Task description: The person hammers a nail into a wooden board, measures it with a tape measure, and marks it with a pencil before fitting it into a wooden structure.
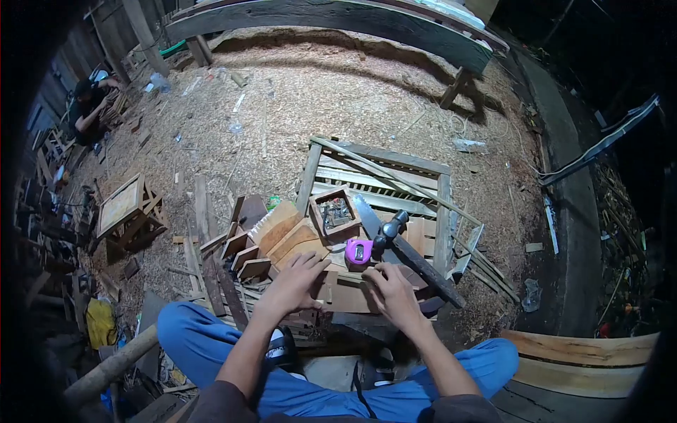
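Observation:
In the head view, my left hand [293, 283] is over the wood pieces with its fingers stretched out and apart. Its thumb reaches the left end of a brown wooden board [347, 300] in front of me. My right hand [395, 295] curls its fingers at the right part of this board; its fingertips are partly hidden. Just beyond the hands stands a pink tape measure [358, 251]. A hammer [392, 227] lies beside it, handle slanting down to the right. Behind are a saw blade [366, 214] and a wooden box [348, 227] of small metal pieces.
Curved wooden pieces [276, 233] lie beyond my left hand. A slatted wooden frame [444, 204] lies under the tools. A small wooden stool [121, 204] is at left, and another person [88, 113] crouches farther back. A long beam [331, 27] crosses the far side.

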A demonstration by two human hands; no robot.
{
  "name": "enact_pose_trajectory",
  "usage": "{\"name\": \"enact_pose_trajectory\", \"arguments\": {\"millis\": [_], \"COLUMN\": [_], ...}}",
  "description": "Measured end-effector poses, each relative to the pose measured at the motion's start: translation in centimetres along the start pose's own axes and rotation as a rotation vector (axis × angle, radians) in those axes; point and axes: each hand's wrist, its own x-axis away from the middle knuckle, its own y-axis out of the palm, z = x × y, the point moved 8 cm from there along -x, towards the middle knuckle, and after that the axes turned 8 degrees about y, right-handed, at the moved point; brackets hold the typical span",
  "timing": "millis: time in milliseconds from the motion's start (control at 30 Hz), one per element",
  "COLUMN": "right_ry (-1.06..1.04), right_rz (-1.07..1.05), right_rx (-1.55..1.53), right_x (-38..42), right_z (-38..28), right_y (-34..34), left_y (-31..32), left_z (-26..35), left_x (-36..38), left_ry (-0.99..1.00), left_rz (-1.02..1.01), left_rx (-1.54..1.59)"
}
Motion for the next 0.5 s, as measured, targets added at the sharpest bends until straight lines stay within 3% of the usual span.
{"name": "enact_pose_trajectory", "arguments": {"millis": [267,500], "right_ry": [-0.176,-0.151], "right_rz": [0.04,0.147], "right_rx": [0.011,0.025], "right_x": [0.0,0.4], "right_z": [0.5,1.3], "right_y": [1.3,2.0], "left_y": [0.4,0.6], "left_z": [0.6,0.3], "left_x": [2.7,3.4], "left_ry": [0.002,-0.002], "left_rz": [0.179,0.315], "left_rx": [0.025,0.102]}}
